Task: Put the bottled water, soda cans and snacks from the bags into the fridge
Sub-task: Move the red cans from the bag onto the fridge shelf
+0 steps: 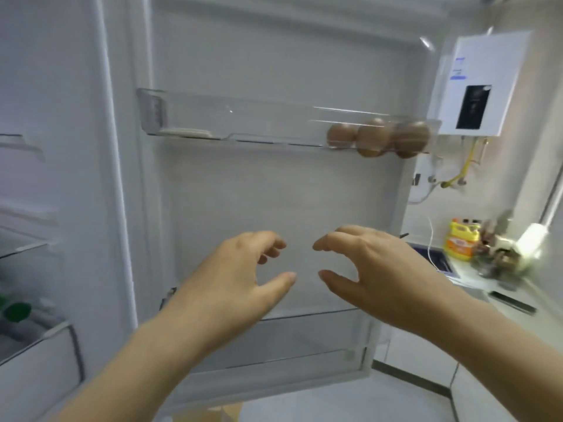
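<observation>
Two empty hands, fingers loosely curled: left hand [234, 278], right hand [380, 269]. One white fridge door [274, 193] stands open at centre, interior cut off at 9 o'clock. Three brown eggs [376, 137] in clear plastic door shelf [213, 120], 1 o'clock. Green blur [16, 310], 8 o'clock, unreadable.

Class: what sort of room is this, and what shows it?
Most likely a home kitchen: an open fridge door with eggs in its shelf, a wall-mounted water heater, and a countertop nearby.
</observation>
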{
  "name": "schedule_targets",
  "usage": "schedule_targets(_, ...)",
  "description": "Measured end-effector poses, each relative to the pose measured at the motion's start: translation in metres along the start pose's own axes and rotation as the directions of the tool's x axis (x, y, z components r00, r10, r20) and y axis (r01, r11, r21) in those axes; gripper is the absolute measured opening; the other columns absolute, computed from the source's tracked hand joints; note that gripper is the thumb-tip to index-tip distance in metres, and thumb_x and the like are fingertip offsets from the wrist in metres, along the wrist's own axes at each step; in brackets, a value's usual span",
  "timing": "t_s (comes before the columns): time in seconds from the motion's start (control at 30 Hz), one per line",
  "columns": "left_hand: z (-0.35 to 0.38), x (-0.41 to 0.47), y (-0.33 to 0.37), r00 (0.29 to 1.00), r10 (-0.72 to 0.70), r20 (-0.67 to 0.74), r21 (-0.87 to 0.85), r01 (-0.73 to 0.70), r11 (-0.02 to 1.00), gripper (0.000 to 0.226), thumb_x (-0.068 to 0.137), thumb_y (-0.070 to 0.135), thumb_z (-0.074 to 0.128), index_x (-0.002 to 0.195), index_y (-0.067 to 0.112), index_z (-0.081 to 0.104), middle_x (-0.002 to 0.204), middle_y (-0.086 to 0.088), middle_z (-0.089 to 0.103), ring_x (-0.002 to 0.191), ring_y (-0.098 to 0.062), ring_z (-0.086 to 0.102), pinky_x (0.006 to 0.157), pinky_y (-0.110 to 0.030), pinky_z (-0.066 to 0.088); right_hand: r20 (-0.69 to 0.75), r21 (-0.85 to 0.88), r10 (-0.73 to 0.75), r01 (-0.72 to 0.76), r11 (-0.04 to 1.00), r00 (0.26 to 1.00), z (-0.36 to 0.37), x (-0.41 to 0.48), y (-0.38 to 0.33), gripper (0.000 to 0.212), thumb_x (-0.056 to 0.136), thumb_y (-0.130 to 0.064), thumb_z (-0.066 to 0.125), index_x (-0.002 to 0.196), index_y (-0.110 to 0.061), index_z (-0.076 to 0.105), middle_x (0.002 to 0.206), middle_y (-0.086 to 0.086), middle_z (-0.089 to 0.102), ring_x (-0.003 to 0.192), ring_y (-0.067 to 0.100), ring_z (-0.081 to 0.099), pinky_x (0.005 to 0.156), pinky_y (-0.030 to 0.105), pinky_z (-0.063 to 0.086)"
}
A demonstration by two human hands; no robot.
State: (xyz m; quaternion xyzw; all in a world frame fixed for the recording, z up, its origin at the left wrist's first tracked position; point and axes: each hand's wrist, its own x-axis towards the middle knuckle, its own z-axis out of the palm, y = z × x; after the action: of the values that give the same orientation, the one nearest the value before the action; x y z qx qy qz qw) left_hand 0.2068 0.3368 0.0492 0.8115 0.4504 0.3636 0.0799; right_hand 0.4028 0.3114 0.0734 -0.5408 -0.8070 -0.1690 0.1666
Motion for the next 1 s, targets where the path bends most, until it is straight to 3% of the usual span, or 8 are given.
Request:
schedule_targets(0.23, 0.083, 0.026, 0.069, 0.967, 0.203, 0.153, -0.121, -0.185, 0.975, 0.039, 0.084, 0.047, 0.059, 0.12, 0.035, 0.053, 0.115, 0.02, 0.056, 0.105, 0.004, 0.052, 0.094, -0.026, 0.047, 0.051, -0.114, 0.223, -0.216, 0.97, 0.974, -0.021, -0.079, 0.071, 0.04, 0.093, -0.046, 0.05, 0.131, -0.033, 0.05, 0.125, -0.015, 0.055, 0.116, 0.006, 0.052, 0.095, 0.028, 0.046)
schedule_targets(0.43, 0.146, 0.062, 0.128, 0.877, 0.408, 0.255, -0.25, -0.347, 0.904, 0.043, 0.085, 0.05, 0.057, 0.124, 0.036, 0.05, 0.12, 0.022, 0.054, 0.107, 0.005, 0.051, 0.095, -0.023, 0.046, 0.065, -0.22, 0.464, -0.441, 0.87, 0.883, -0.036, -0.138, 0.12, 0.042, 0.093, -0.048, 0.049, 0.133, -0.036, 0.047, 0.13, -0.018, 0.052, 0.118, 0.004, 0.049, 0.093, 0.017, 0.038)
schedule_targets(0.57, 0.188, 0.077, 0.162, 0.776, 0.541, 0.323, -0.379, -0.418, 0.826, 0.045, 0.086, 0.05, 0.056, 0.128, 0.04, 0.045, 0.124, 0.022, 0.051, 0.109, 0.005, 0.048, 0.097, -0.021, 0.045, 0.039, -0.267, 0.634, -0.604, 0.751, 0.772, -0.049, -0.176, 0.141, 0.042, 0.094, -0.047, 0.048, 0.134, -0.035, 0.046, 0.13, -0.018, 0.052, 0.117, 0.002, 0.048, 0.098, 0.018, 0.04)
schedule_targets(0.73, 0.237, 0.094, 0.2, 0.669, 0.679, 0.301, -0.512, -0.488, 0.707, 0.041, 0.087, 0.049, 0.055, 0.126, 0.041, 0.045, 0.116, 0.026, 0.047, 0.105, 0.008, 0.045, 0.09, -0.013, 0.042, -0.038, -0.32, 0.791, -0.758, 0.569, 0.61, -0.059, -0.224, 0.158, 0.04, 0.093, -0.048, 0.047, 0.131, -0.035, 0.048, 0.124, -0.021, 0.053, 0.113, -0.003, 0.048, 0.097, 0.02, 0.042)
schedule_targets(1.0, 0.298, 0.067, 0.282, 0.38, 0.873, 0.307, -0.709, -0.521, 0.475, 0.044, 0.088, 0.047, 0.055, 0.129, 0.037, 0.045, 0.122, 0.021, 0.051, 0.109, 0.004, 0.047, 0.097, -0.02, 0.044, -0.134, -0.386, 0.95, -0.898, 0.213, 0.283, -0.082, -0.308, 0.137, 0.036, 0.09, -0.043, 0.052, 0.125, -0.032, 0.055, 0.114, -0.019, 0.057, 0.106, 0.0, 0.051, 0.089, 0.019, 0.041)
